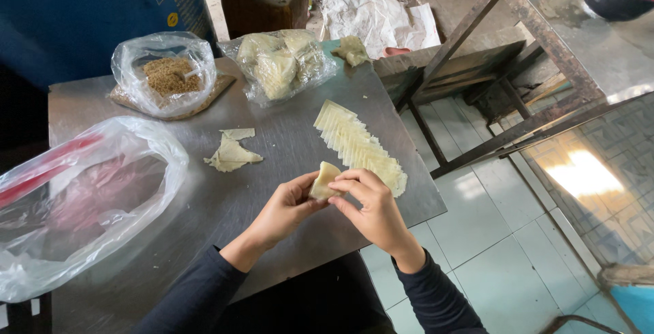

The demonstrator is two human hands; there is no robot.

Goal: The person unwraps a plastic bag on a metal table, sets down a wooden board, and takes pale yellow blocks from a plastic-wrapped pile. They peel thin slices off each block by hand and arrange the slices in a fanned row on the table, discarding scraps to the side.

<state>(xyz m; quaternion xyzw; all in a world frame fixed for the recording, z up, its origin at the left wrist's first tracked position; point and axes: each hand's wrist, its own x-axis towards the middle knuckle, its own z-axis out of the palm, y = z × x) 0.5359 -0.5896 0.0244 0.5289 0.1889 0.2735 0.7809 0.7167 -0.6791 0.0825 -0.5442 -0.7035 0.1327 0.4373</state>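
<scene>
Both hands meet over the near edge of the metal surface [286, 163], working one pale pastry sheet [324, 180] held just above it. The left hand [286, 208] cups the sheet from below and the left, thumb pressed onto its face; the right hand [371, 208] comes from the other side, its fingers [351, 180] curled over the top edge, so each grip is pinching the sheet rather than spread. It looks like a fold being formed, and to my eye doing it well means keeping the corner tight between the thumbs and pressing evenly, since a sheet this thin would likely tear if tugged. Just beyond the hands lies a fanned row of sheets [359, 146], overlapping like tiles, close enough to draw from. A couple of folded triangles [231, 152] sit apart, left of centre. Farther back stand a clear bag of pale wrappers [281, 65] and a bag of brown crumbly filling [167, 75]; a large loose plastic bag [82, 198] sprawls along the left side.
</scene>
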